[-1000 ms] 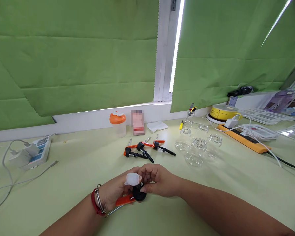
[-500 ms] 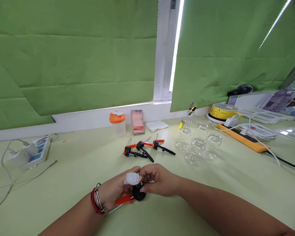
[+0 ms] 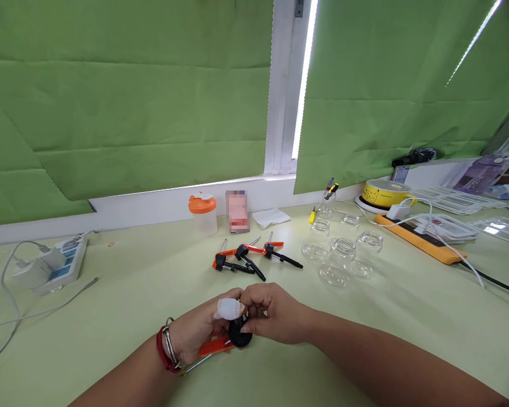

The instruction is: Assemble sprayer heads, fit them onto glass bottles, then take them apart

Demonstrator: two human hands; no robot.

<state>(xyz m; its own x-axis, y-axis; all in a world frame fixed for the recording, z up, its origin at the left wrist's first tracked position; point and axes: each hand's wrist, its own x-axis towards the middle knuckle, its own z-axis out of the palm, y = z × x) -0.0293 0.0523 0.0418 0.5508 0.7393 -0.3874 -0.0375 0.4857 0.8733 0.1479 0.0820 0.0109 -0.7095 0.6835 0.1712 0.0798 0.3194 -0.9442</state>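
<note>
My left hand (image 3: 207,325) is closed around a black and orange lever-type fitting (image 3: 240,333) with a metal rod sticking out at lower left. A whitish translucent cover (image 3: 229,309) sits at that hand's thumb. Thumb and fingers of my right hand (image 3: 275,314) pinch the fitting's round black part from the right; the small piece at the fingertips is mostly hidden. Beyond my hands lie three similar fittings (image 3: 244,257) with orange levers, black caps, metal rods and black tubes. To their right stand several clear glass jars (image 3: 343,263).
A shaker cup (image 3: 203,217) with an orange lid, a pink box (image 3: 237,212) and a white tissue (image 3: 271,217) line the back. Screwdrivers (image 3: 331,189) stand in a far jar. Power strips sit left (image 3: 70,263) and right (image 3: 419,237), with loose cables. A yellow container (image 3: 384,195) is behind.
Both hands stay nearly in place on the fitting. The right hand's fingers shift only very slightly against its black part.
</note>
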